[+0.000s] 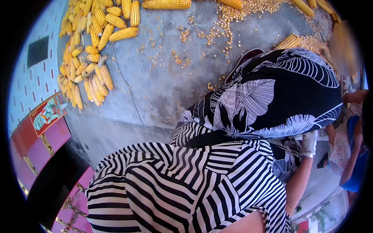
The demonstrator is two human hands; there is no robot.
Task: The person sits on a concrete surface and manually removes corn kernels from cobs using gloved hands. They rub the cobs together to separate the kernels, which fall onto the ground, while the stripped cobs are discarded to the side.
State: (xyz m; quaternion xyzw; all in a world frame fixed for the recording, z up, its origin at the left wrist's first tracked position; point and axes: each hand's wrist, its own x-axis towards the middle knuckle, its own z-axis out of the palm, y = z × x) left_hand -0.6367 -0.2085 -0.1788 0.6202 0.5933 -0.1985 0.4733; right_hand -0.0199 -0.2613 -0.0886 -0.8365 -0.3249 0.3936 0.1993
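Note:
My right hand [309, 143], in a pale work glove, rests against the outer side of my knee in black-and-white patterned trousers [256, 102]; its fingers are mostly hidden, so its grip cannot be told. My left hand is out of view. On the concrete floor before me lie loose corn kernels [230, 23], with a single corn cob [166, 4] beyond them. Near my shoe [247, 59] more kernels are scattered. Another corn cob [288, 42] lies just past my knee.
A heap of yellow corn cobs [96, 26] spreads along the wall [22, 78]. Pink doors [38, 154] stand open at the lower left. At the right edge another person in blue clothing [354, 174] is close by, with bare arms and a plastic bag [341, 154].

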